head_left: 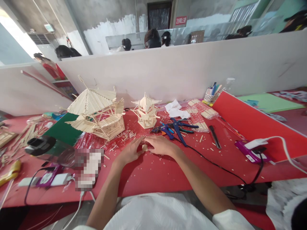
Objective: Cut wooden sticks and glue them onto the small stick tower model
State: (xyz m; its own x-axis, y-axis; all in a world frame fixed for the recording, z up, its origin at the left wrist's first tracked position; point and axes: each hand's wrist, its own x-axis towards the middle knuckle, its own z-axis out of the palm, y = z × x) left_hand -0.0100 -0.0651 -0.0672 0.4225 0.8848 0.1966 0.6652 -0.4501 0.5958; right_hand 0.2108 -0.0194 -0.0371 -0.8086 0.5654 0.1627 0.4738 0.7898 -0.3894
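Note:
Both hands meet over the red tabletop around a small panel of short wooden sticks (145, 148). My left hand (130, 150) curls in from the left, its thumb and fingers closed at the panel's edge. From the right, my right hand (160, 145) closes on the same panel, fingers bent over its far side. The fingertips partly hide the piece. Just beyond stands a small pagoda model (146, 113) of wooden sticks, with a larger stick pavilion (96, 111) to its left. Blue-handled pliers (177, 131) and a glue gun (165, 130) lie right of my hands.
A clear bottle (52, 151), a blurred phone-like object (88, 169) and a power strip (49, 177) lie at left. A black utility knife (215, 137), bagged sticks (199, 115), a red board (259, 127) and a purple power strip (249, 152) occupy the right. Stick scraps are scattered about.

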